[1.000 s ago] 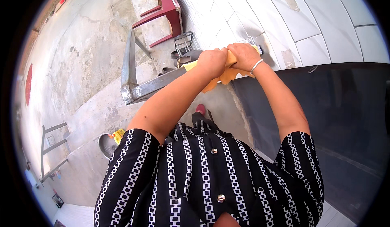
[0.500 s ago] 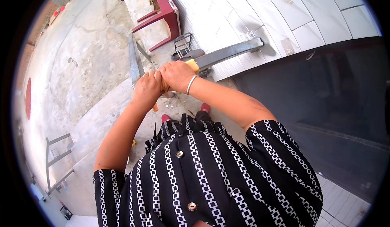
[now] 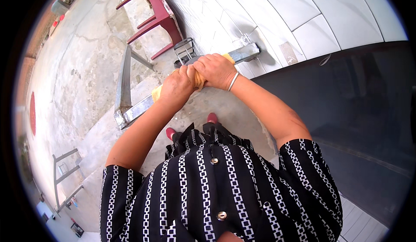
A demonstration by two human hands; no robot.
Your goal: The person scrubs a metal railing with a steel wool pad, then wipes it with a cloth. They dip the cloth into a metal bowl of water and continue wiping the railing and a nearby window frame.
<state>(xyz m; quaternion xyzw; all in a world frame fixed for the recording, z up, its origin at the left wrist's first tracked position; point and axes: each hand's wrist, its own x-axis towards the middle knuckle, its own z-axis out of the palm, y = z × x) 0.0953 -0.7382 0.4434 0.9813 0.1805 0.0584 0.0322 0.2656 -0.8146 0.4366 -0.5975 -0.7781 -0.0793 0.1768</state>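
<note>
Both my hands are closed side by side over a yellow cloth (image 3: pixel 199 81) that wraps a grey metal bar (image 3: pixel 139 108). My left hand (image 3: pixel 178 85) grips the cloth near the middle of the bar, and a fold of cloth shows past its wrist. Just right of it, touching, my right hand (image 3: pixel 215 71) is wrapped over the cloth too. A corner of cloth sticks out beyond its knuckles. The bar's right end lies close to the white tiled wall, while its left end meets another metal bar (image 3: pixel 124 79) at a corner.
A dark red stool (image 3: pixel 167 22) lies on its side against the tiled wall (image 3: pixel 260 8). Near it stands a small folding metal trolley (image 3: pixel 185 49). A large dark panel (image 3: pixel 342 99) fills the right side. Another metal frame (image 3: pixel 65 177) stands at lower left on the concrete floor (image 3: pixel 93 69).
Both hands have slid right along the bar with the cloth, toward the tiled wall. The bar's left corner has come out from behind my left hand. My view has shifted slightly.
</note>
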